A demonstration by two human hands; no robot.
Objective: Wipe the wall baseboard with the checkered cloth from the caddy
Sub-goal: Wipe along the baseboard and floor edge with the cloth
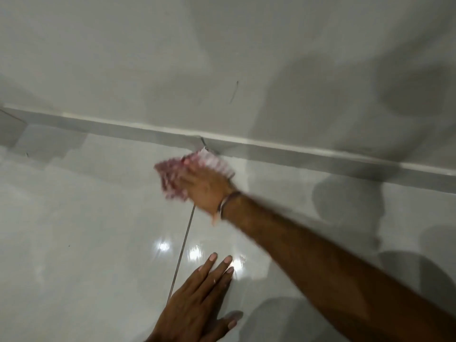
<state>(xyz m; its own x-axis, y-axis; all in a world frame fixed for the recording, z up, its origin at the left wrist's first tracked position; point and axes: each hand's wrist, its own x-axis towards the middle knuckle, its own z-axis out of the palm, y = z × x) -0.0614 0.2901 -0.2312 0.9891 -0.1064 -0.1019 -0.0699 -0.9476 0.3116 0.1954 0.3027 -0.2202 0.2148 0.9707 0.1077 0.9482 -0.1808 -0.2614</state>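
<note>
My right hand [206, 187] reaches out from the lower right and holds a red-and-white checkered cloth [172, 177], blurred by motion, against the foot of the grey baseboard [308, 156]. The cloth's upper edge touches the baseboard by a dark joint in it. A band is around my right wrist. Flat on the glossy floor tile near the bottom centre rests my left hand [197, 299], fingers spread and empty. The caddy is not in view.
A pale wall [222, 58] rises above the baseboard, with a thin dark mark on it. The glossy white floor tiles [86, 230] carry a dark grout line running from the baseboard toward my left hand. Shadows lie on the wall and floor at right.
</note>
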